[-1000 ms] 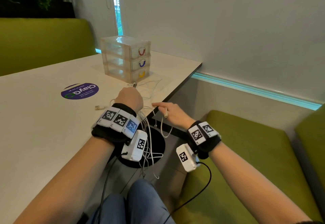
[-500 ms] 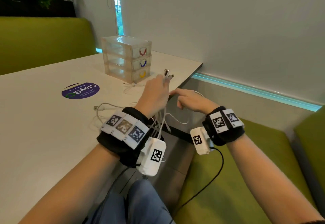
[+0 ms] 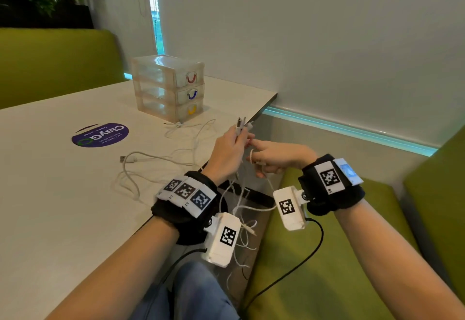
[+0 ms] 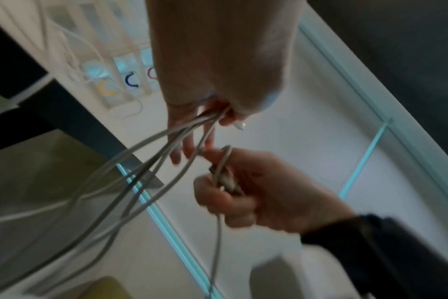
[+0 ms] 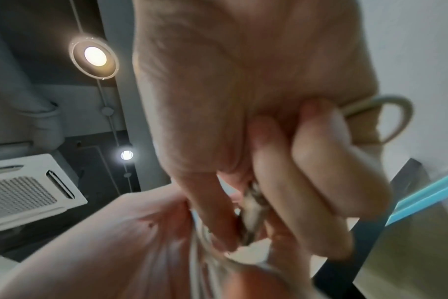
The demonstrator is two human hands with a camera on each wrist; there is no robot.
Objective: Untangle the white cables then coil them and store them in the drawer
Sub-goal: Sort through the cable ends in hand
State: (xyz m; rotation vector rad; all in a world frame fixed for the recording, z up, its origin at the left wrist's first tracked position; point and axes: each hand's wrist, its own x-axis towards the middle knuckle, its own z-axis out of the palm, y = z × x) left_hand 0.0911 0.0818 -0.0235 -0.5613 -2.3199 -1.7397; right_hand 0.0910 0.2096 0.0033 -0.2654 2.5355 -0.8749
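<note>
My left hand (image 3: 226, 151) grips a bunch of white cables (image 4: 151, 157) just past the table's near right edge, with their plug ends (image 3: 241, 124) sticking up above the fist. Strands hang from it towards my lap (image 3: 241, 219). My right hand (image 3: 274, 158) sits right beside it and holds one white cable (image 4: 224, 172) that loops over its forefinger; the other fingers are curled round it. More white cable (image 3: 141, 166) with a USB plug lies loose on the table. The clear three-drawer unit (image 3: 168, 88) stands farther back, all drawers closed.
A purple round sticker (image 3: 100, 134) is on the white table (image 3: 50, 194). Green bench seats (image 3: 314, 256) lie to the right and behind. A grey wall with a lit blue strip (image 3: 352, 128) runs along the right. My knees are below the table edge.
My left hand rose from near the table edge with the cable bunch and moved right. My right hand came up to meet it and took hold of one cable.
</note>
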